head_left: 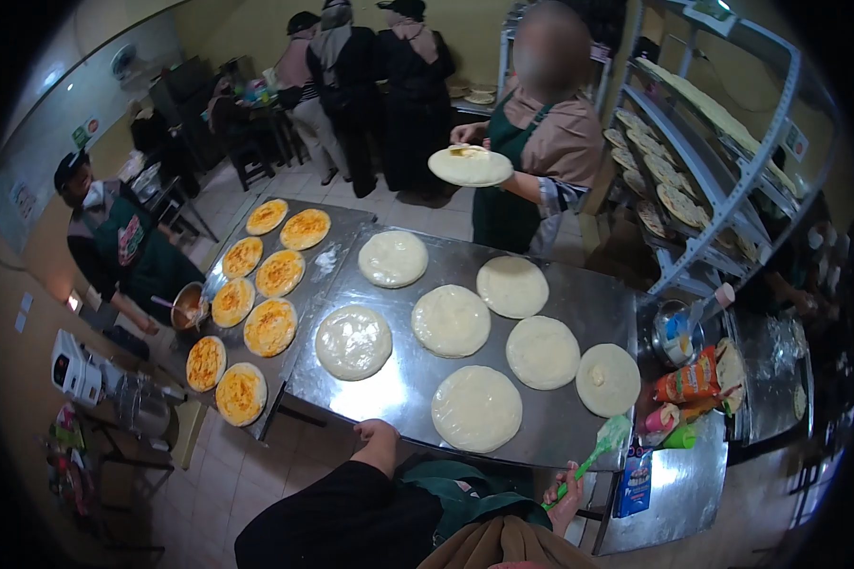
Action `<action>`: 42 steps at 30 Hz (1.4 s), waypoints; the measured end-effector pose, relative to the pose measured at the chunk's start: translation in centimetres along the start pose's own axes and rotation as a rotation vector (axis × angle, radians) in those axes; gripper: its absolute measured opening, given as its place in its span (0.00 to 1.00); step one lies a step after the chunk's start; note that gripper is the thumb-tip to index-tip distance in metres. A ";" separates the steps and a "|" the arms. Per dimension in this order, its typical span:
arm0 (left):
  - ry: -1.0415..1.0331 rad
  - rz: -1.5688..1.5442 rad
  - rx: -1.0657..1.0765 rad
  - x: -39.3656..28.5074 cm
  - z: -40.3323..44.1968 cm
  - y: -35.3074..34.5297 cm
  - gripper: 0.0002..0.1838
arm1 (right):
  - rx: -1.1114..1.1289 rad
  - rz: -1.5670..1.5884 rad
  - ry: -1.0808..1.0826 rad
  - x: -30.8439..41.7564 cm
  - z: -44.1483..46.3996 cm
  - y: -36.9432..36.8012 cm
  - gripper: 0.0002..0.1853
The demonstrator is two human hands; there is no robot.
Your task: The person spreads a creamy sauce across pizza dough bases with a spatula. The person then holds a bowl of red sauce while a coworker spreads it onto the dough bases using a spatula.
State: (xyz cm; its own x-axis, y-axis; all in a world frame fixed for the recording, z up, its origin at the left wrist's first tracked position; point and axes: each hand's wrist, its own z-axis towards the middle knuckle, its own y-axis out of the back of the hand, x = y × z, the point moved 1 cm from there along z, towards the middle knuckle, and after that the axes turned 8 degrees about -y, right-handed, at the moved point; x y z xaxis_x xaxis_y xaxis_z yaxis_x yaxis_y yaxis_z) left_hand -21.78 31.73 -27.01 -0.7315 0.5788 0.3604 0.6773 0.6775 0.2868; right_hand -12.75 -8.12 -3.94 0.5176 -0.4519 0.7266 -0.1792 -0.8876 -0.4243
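1 green spatula (590, 458), blade angled forward-right over the worktop's (558, 427) near-right corner.
My right hand (564, 491) pinches it in its fingers; my left hand's (379, 438), I can't tell. 7 pale rounds (476, 408), 8 orange-topped rounds (270, 327).

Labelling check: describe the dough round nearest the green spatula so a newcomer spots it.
Find the central steel table holding pale dough. At its right end, the target dough round sits just beyond the green spatula in the right hand. It has a small dollop on top; its pale neighbours show none.
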 end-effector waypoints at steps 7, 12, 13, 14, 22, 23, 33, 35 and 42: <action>0.414 -0.282 0.091 -3.2 8.6 -1.8 0.18 | -0.113 -0.065 -0.140 -1.3 2.3 1.9 0.15; 0.419 -0.315 0.074 -3.5 7.2 -1.4 0.14 | 0.003 -0.086 -0.130 -1.3 3.3 0.2 0.14; 0.448 -0.350 0.056 -3.7 7.1 -1.4 0.13 | 0.038 -0.083 -0.125 -1.2 3.0 -0.6 0.14; 0.476 -0.384 0.037 -3.7 6.8 -1.5 0.13 | 0.073 -0.077 -0.119 -1.1 2.7 -1.3 0.14; 0.142 -0.311 0.080 -1.0 1.3 0.0 0.21 | 0.221 -0.115 -0.163 -2.2 1.8 -2.5 0.12; 0.032 -0.048 0.166 -0.8 1.4 -0.3 0.23 | 0.216 -0.099 -0.169 -2.3 1.7 -2.5 0.12; -0.015 0.080 0.289 -0.2 0.5 0.1 0.33 | 0.143 0.013 -0.096 -0.6 1.4 -3.6 0.09; 0.011 0.005 0.297 0.0 -0.4 0.2 0.33 | 0.132 0.017 -0.086 -0.4 1.7 -3.6 0.09; 0.020 0.036 0.174 0.2 -1.4 0.3 0.29 | 0.138 -0.041 -0.134 -0.7 2.2 -3.5 0.09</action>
State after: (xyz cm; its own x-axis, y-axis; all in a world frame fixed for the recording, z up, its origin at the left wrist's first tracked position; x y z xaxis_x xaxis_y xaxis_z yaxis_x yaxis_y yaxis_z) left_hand -21.59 31.44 -25.56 -0.7044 0.5959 0.3857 0.6777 0.7261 0.1158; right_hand -10.71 -4.49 -4.16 0.6306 -0.3915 0.6701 -0.0441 -0.8801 -0.4727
